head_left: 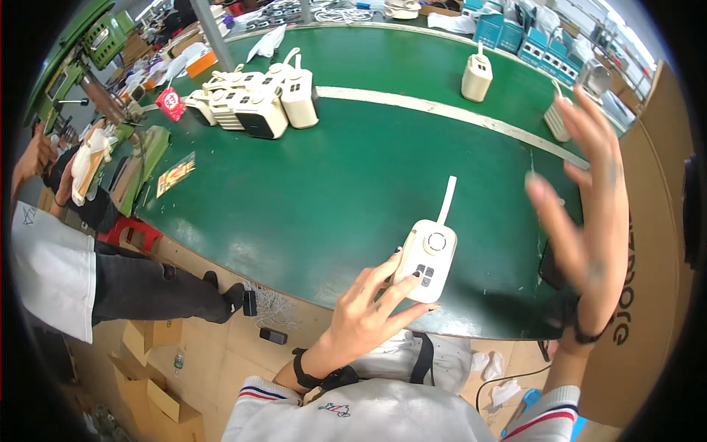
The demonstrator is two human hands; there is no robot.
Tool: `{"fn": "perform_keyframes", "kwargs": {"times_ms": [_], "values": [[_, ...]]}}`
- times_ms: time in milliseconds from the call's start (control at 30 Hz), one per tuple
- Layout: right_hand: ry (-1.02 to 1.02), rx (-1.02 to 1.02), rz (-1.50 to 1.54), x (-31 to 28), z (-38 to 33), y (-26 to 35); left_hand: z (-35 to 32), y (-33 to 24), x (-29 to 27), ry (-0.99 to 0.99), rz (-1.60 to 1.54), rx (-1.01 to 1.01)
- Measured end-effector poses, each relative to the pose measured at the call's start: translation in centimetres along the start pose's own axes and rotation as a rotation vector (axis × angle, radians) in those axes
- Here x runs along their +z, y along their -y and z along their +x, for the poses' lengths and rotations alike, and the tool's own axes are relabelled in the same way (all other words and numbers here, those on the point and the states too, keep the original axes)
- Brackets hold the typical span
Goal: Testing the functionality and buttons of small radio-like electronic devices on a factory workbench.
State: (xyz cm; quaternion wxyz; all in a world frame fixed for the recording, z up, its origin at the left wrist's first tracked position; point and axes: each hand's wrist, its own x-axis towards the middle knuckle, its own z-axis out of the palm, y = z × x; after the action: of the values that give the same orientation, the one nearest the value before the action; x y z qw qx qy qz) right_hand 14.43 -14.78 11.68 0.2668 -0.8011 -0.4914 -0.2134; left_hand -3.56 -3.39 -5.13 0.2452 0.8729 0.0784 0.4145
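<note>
A cream-coloured rounded device (436, 259) with a strap lies on the green table in front of me. It has a round dial at its far end and several dark square buttons at its near end. My left hand (372, 309) holds it from the near left side, with one fingertip on the buttons and others along its edges. My right hand (589, 214) is raised above the table's right side, with its fingers spread and nothing in them. Motion blurs part of that hand. Past it, a ribbed cream device (556, 121) is partly hidden.
Similar cream devices (254, 99) cluster at the back left, and another device (477, 76) stands beyond the pale strip (442, 108). A large cardboard box (655, 258) borders the right side. At left, a person (55, 258) works by a green machine (103, 40).
</note>
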Motion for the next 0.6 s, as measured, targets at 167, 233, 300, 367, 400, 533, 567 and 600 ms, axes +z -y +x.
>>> {"fn": "perform_keyframes", "kwargs": {"times_ms": [167, 233, 300, 367, 400, 533, 567, 600], "values": [[0.193, -0.074, 0.164, -2.7, -7.4, 0.3, -0.8, -1.3, 2.0, -0.044, -0.007, 0.088], [0.149, -0.041, 0.198, -1.8, -9.3, 0.2, -0.5, -2.0, 1.6, -0.006, -0.018, 0.078], [0.185, -0.051, 0.294, 0.5, -11.0, -0.2, -0.6, -2.3, 1.2, 0.021, -0.012, 0.056], [0.240, -0.048, 0.393, 2.4, -12.2, -0.2, -0.8, -2.7, 1.0, 0.060, -0.023, 0.017], [0.274, -0.035, 0.425, 3.0, -12.7, -0.4, -0.6, -2.8, 1.3, 0.071, -0.035, 0.022], [0.221, 0.020, 0.562, 5.5, -14.1, 0.6, -1.1, -2.8, 1.9, 0.065, -0.040, 0.009], [0.220, 0.025, 0.562, 5.9, -14.3, 0.9, -1.2, -2.8, 2.1, 0.026, 0.000, 0.014], [0.192, 0.028, 0.547, 6.2, -14.6, 1.1, -1.3, -2.9, 2.0, 0.032, -0.003, 0.014]]}}
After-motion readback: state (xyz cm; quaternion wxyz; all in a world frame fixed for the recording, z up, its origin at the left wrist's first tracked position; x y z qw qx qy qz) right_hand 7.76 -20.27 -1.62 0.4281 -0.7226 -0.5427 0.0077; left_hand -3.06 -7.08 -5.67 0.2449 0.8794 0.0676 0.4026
